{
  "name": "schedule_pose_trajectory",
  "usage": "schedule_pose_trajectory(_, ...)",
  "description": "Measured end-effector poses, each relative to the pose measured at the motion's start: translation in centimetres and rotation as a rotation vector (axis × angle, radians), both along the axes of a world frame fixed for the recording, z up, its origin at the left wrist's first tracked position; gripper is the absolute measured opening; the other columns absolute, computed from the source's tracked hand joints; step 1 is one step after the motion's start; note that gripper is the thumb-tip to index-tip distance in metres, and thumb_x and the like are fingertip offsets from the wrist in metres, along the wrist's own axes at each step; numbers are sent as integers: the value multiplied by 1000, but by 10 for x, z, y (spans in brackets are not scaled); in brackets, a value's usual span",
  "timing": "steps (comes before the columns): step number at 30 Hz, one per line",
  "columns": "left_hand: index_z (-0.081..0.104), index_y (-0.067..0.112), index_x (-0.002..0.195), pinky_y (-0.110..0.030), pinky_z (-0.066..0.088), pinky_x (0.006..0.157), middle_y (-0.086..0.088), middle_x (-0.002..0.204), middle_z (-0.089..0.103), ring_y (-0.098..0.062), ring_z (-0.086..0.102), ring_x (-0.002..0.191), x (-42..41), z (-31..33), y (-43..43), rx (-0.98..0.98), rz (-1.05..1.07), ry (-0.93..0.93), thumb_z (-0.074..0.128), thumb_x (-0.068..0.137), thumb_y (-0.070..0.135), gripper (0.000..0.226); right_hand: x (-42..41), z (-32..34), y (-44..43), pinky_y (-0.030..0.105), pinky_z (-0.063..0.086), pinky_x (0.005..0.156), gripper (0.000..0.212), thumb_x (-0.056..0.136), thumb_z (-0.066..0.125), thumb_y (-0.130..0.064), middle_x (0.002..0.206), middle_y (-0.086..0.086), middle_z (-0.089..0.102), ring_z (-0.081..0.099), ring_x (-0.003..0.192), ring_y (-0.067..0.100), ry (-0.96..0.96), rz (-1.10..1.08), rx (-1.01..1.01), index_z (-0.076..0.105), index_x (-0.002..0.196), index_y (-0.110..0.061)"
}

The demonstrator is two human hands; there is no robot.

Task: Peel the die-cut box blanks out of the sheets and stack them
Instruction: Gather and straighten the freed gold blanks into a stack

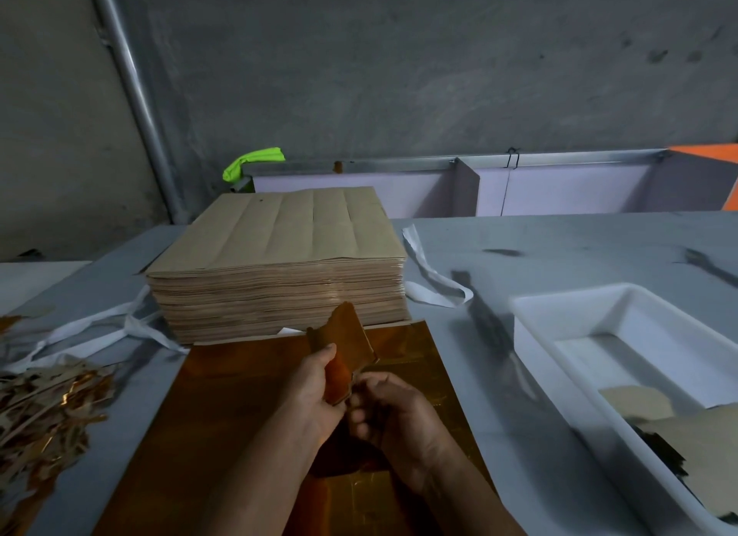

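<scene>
A shiny gold-orange die-cut sheet (pixel 223 408) lies flat on the grey table in front of me. Above it my left hand (pixel 315 392) grips a small bundle of gold box blanks (pixel 343 344), thumb on top, the bundle tilted up and away. My right hand (pixel 393 408) pinches the near lower edge of the same bundle with curled fingers. Behind the sheet stands a tall stack of brown sheets (pixel 279 264), back side up. In the white tray (pixel 559 316) at the right lie a few peeled blanks (pixel 679 427), brown side up.
A heap of gold and brown offcut scraps (pixel 44 412) covers the table's left edge. White strapping bands (pixel 431 280) trail around the stack on both sides. A low partition wall (pixel 559 184) and a green cloth (pixel 251 162) stand behind the table.
</scene>
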State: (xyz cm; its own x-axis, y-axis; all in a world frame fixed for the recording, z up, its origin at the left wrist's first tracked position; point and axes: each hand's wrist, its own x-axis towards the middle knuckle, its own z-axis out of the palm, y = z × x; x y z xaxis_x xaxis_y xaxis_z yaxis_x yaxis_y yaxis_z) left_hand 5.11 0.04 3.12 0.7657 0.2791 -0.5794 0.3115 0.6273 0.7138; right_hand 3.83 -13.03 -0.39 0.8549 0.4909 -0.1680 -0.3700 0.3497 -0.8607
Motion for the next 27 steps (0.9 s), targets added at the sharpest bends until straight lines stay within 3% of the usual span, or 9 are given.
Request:
schedule_pose_trajectory(5,55,2,116,-29,54,49,-24,107,59,-28,63,76,-6,2,7,-106,-60,-19,68,86,12,34,10,9,-8,28,48,60,20,96,52,-10,88,9,67,59,67,16,-50,-142,-25,59,115,-6)
schedule_pose_trajectory(7,56,0,114,-28,54,48,-24,99,64,-27,64,69,-8,3,6,-149,-94,-38,68,83,11,35,15,13,-8,28,47,59,19,96,52,-9,88,10,67,59,65,16,-48,-178,1,59,114,-7)
schedule_pose_trajectory(9,57,-3,113,-28,54,48,-22,84,69,-25,65,60,-9,4,5,-181,-133,-64,68,82,11,36,18,18,-8,27,47,59,15,96,55,-13,86,10,67,59,64,15,-58,-184,23,61,109,-9)
schedule_pose_trajectory(15,64,-4,109,-25,53,46,-17,76,71,-22,65,58,-11,2,5,-151,-216,-140,64,87,18,31,14,25,-7,26,48,59,22,82,66,-33,80,5,68,59,65,13,-141,-117,46,66,96,-16)
schedule_pose_trajectory(19,67,-2,100,-25,52,50,-14,74,69,-19,62,57,-12,2,7,-110,-238,-174,62,89,21,26,9,26,-8,26,47,61,24,84,66,-35,84,8,65,58,69,14,-194,-59,32,62,97,-15)
schedule_pose_trajectory(24,69,0,97,-34,49,67,-15,78,67,-26,63,67,-12,0,9,-113,-254,-235,58,88,22,26,4,28,-7,24,48,61,37,82,71,-32,80,0,66,60,71,11,-228,-17,9,63,112,-11)
schedule_pose_trajectory(27,72,0,91,-35,51,65,-16,78,68,-26,64,65,-13,-1,10,-103,-271,-262,60,83,23,27,3,28,-5,24,48,61,42,80,72,-28,80,-1,67,61,72,11,-219,-12,0,62,116,-10)
